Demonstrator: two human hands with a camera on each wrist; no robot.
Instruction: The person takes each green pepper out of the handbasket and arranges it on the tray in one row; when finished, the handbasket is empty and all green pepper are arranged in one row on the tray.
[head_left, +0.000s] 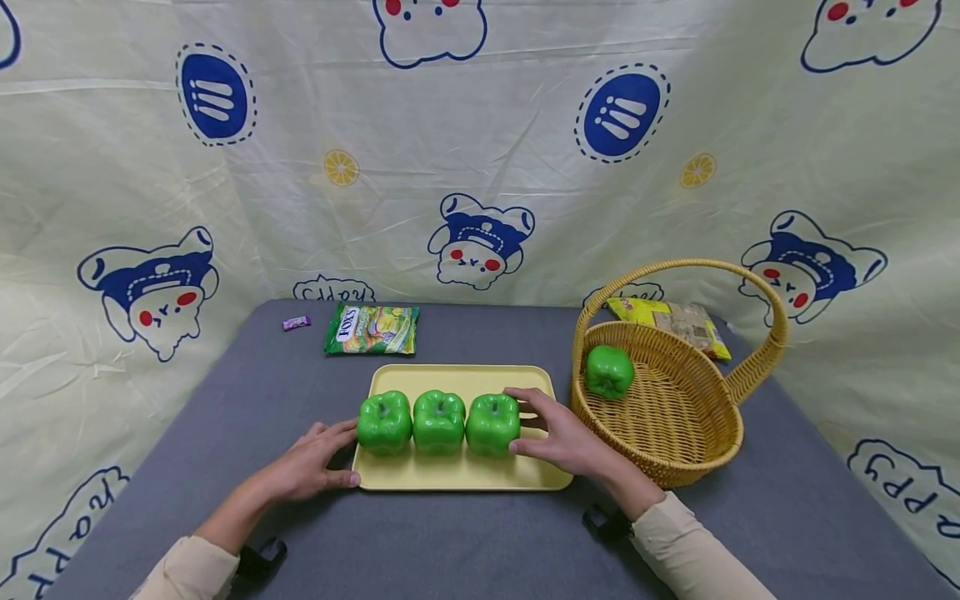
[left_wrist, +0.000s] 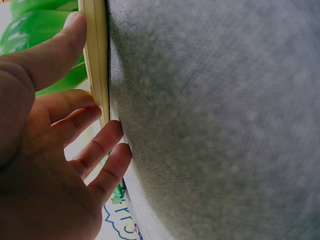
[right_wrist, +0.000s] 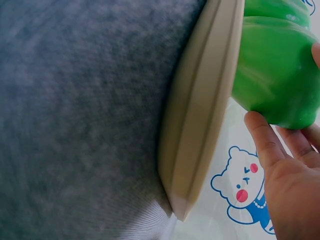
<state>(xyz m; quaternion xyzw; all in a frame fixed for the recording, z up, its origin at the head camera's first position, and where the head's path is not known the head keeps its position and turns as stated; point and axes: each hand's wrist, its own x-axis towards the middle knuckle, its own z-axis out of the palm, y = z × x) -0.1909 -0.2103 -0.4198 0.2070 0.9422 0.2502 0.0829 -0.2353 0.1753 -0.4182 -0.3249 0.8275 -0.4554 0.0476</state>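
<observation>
Three glossy green bell peppers stand side by side on a pale yellow tray: a left pepper, a middle pepper and a right pepper. My right hand grips the right pepper from its right side, with the index finger at the far side and the thumb at the near side. At the left end of the tray is my left hand, its thumb by the near corner and its fingers extended along the edge, fingertips close to the left pepper.
A wicker basket with a tall handle stands right of the tray and holds another green bell pepper. Behind it lies a yellow snack bag. A green Fox's candy bag and a small purple wrapped sweet lie at the back left.
</observation>
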